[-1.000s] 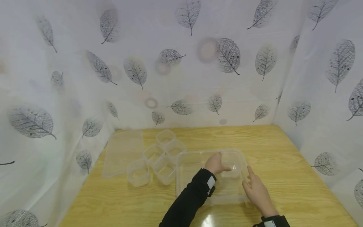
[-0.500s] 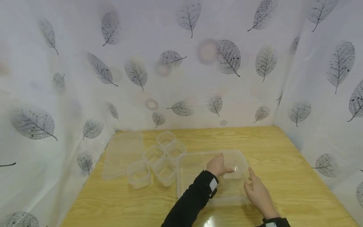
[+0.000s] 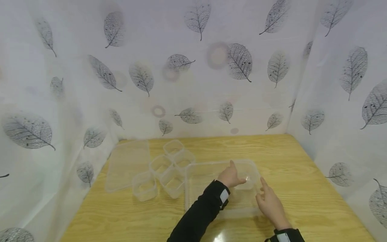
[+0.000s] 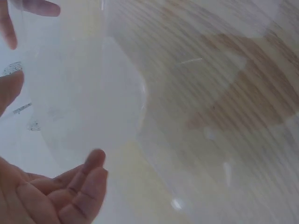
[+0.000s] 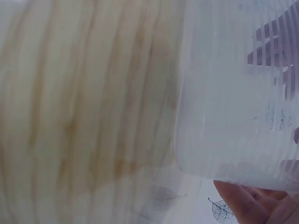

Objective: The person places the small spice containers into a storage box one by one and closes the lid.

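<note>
A large rectangular clear plastic container (image 3: 208,163) stands on the wooden table. My left hand (image 3: 228,176) reaches into it and holds a small clear plastic box (image 3: 248,179) at its back right corner, thumb toward the right and fingers toward the back. In the left wrist view, the curled fingers (image 4: 86,186) lie against the edge of the small box (image 4: 98,98). At the big container's right wall, my right hand (image 3: 271,203) touches the outside with index finger and thumb extended. The ribbed wall (image 5: 224,116) fills the right wrist view's right side.
Several more small clear boxes (image 3: 144,191) stand in a cluster left of the large container. Behind them, a flat translucent lid (image 3: 127,164) lies on the table (image 3: 290,161). Leaf-patterned curtains (image 3: 199,84) enclose the back and sides.
The head view has shifted slightly. Both hands keep nearly the same places, the left at the small box and the right at the large container's wall.
</note>
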Tool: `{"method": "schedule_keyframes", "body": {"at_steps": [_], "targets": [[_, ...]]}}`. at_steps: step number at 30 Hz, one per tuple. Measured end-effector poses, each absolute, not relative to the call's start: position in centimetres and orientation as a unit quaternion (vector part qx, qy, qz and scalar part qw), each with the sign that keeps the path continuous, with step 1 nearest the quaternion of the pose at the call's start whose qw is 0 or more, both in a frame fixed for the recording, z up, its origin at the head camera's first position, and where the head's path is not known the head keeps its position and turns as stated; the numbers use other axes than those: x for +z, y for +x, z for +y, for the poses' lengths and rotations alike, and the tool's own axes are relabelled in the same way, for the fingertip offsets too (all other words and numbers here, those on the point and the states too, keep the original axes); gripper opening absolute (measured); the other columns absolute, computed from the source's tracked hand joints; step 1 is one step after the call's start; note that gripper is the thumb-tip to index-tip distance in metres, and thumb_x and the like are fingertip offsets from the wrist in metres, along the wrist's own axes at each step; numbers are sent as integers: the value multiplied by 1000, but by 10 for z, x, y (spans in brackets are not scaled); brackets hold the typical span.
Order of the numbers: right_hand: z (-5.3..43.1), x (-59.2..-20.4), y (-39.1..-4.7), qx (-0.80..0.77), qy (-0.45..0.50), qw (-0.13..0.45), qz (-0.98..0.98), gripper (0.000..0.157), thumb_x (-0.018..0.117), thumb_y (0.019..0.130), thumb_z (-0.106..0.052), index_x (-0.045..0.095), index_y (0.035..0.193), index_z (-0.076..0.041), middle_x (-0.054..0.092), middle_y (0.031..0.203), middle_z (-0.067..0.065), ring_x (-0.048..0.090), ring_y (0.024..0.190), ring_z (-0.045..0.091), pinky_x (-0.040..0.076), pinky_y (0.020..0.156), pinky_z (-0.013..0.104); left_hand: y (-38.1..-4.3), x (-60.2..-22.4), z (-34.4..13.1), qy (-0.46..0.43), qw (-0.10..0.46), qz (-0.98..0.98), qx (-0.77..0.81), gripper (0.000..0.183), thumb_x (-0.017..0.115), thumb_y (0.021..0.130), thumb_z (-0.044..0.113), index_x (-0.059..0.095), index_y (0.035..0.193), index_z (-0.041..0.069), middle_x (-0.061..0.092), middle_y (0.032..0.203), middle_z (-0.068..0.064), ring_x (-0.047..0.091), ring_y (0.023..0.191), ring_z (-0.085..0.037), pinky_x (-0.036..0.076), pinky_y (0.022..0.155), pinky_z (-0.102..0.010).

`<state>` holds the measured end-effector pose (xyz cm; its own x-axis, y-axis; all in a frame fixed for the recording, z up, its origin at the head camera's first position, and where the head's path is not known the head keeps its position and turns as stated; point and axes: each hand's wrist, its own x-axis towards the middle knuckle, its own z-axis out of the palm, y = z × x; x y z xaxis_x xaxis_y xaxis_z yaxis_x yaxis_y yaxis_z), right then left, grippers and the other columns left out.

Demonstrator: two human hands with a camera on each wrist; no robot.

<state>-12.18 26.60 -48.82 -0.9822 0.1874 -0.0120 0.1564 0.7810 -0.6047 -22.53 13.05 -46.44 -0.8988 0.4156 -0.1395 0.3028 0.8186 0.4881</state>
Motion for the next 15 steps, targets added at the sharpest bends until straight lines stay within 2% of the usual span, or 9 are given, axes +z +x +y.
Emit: {"method": "schedule_keyframes", "body": {"at_steps": [3,6,11,15], "targets": [[263,-488,-124,314,-98,16,-944,64,44,81,-11,18,136,8,46,113,32,56,85,35,47,59,40,-226,-457,120,204,103,954,196,91,66,73,48,26,135,-4,59,105,-16,59,87,-20,48,72,-27],[262,-488,-125,315,-98,17,-944,65,44,80,-11,18,136,8,47,113,32,56,82,31,45,55,35,-228,-443,101,218,83,958,168,84,62,75,51,33,132,-4,47,123,-18,50,107,-27,45,83,-32],[263,-488,-125,314,-90,24,-945,65,44,81,-12,18,137,8,47,113,32,55,78,28,41,50,29,-235,-424,50,225,68,954,187,65,57,82,38,39,126,-7,44,123,-21,43,112,-32,39,90,-38],[264,-487,-124,310,-90,24,-946,65,45,81,-12,17,136,8,46,113,32,55,79,28,40,49,29,-238,-419,6,203,22,956,212,45,51,79,19,47,113,-10,48,111,-22,47,103,-33,41,85,-41]]}}
